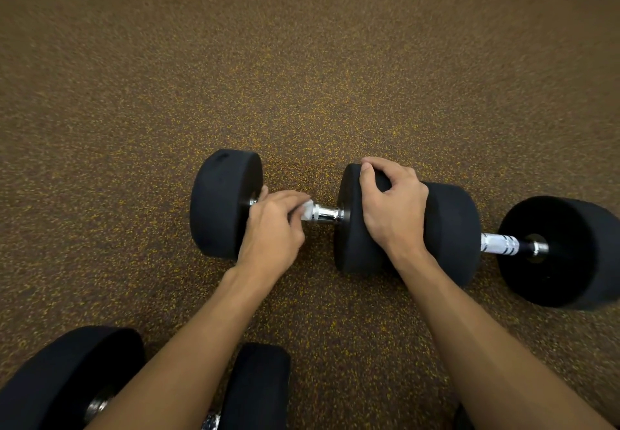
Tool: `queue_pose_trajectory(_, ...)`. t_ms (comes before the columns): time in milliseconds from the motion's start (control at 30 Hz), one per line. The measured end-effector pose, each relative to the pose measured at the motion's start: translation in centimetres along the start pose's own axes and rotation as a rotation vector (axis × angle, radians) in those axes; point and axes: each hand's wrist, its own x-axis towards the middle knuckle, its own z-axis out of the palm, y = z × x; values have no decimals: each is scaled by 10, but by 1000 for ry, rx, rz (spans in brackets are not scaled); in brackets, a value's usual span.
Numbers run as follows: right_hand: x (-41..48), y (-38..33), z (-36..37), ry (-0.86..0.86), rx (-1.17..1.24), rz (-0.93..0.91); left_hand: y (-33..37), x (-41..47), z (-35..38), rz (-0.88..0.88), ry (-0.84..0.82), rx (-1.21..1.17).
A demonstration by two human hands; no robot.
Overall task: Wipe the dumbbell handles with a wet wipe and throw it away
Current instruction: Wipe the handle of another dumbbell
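Closest to me, one dumbbell (67,372) lies under my left forearm. Beyond it my left hand (273,225) pinches the wet wipe (307,209) around the chrome handle (325,213) of the middle dumbbell (221,204). My right hand (392,204) curls over its right head, bracing it. I judge the wiping mid-step. Next I'd draw the wipe along the bare chrome, then move to the far-right dumbbell (563,251).

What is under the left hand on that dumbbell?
A white wet wipe peeks out from the left hand, against the chrome handle. The rest of the wipe and handle is covered by the hand.
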Motion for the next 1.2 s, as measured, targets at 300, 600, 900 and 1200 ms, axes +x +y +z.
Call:
queue_pose_trajectory(300,-1,-2,0,16,4,-10,25,15,-2,-102,-189,226)
queue_pose_trajectory(600,-1,-1,0,23,10,-12,47,42,-4,-228,-452,234)
queue_pose_trajectory(900,-1,-1,1,27,17,-8,45,39,0,-224,-422,224)
queue_pose_trajectory(1200,-2,0,1,30,22,-14,42,36,-5,-203,-424,180)
